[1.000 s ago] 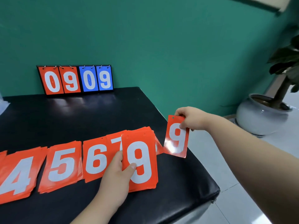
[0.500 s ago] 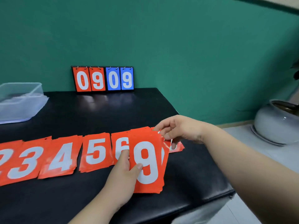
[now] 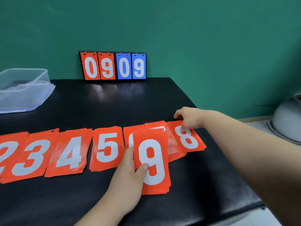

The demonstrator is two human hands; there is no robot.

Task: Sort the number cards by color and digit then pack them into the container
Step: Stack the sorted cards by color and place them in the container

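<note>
Head camera view over a black table (image 3: 114, 103): the left hand (image 3: 128, 178) grips a stack of red nines (image 3: 153, 162) by its left edge, thumb pressed on the white digit and the other fingers hidden beneath, so the stack sits tilted above the row. Just past that grip, to its right, the right hand (image 3: 189, 117) curls over the top edge of a pile of eights (image 3: 187, 139), fingertips at the far edge and thumb on the card face, pinching it as it lies on the table. Between the two grips a pile of sevens (image 3: 160, 128) shows only its top strip, and a pile of sixes (image 3: 128, 136) peeks out behind the left thumb. Leftward from the held stack run piles of fives (image 3: 107, 147), fours (image 3: 70, 152), threes (image 3: 31, 157) and twos (image 3: 6, 154), edges overlapping. A clear plastic container (image 3: 24, 90) stands well beyond them at the far left, and a flip scoreboard (image 3: 114, 66) reading 0909 leans on the green wall.
</note>
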